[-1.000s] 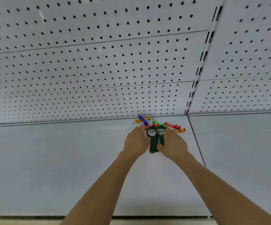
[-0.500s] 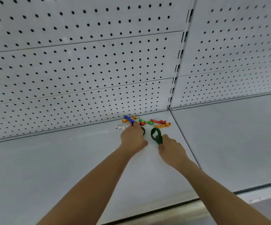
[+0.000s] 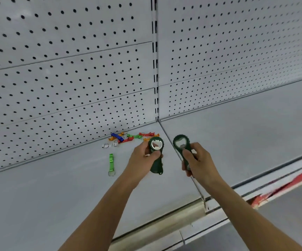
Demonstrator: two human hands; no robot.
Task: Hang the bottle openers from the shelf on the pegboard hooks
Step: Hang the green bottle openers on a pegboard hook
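Two dark green bottle openers are up off the shelf (image 3: 38, 196), one in each of my hands. My left hand (image 3: 143, 159) has its fingers wrapped round the handle of the left dark green opener (image 3: 156, 154), thumb pressed just under the round metal-lined head; the lower end of the handle sticks out below the hand. My right hand (image 3: 196, 163) grips the right dark green opener (image 3: 181, 144) the same way, thumb lying along the handle, its head tilted a little to the left. Both heads point up and away from me, side by side but apart.

Behind the hands, close to the foot of the pegboard (image 3: 65, 69), I see the pile of small openers (image 3: 128, 138) lying on the shelf: blue, orange, red, green and silver pieces tangled together, some with key rings. The head of the left opener overlaps the pile's right edge in my view. A single bright green opener (image 3: 111, 163) lies apart from the pile, nearer to me and left of my left hand, with its ring at the near end.

I cannot make out any hooks on the pegboard from here.
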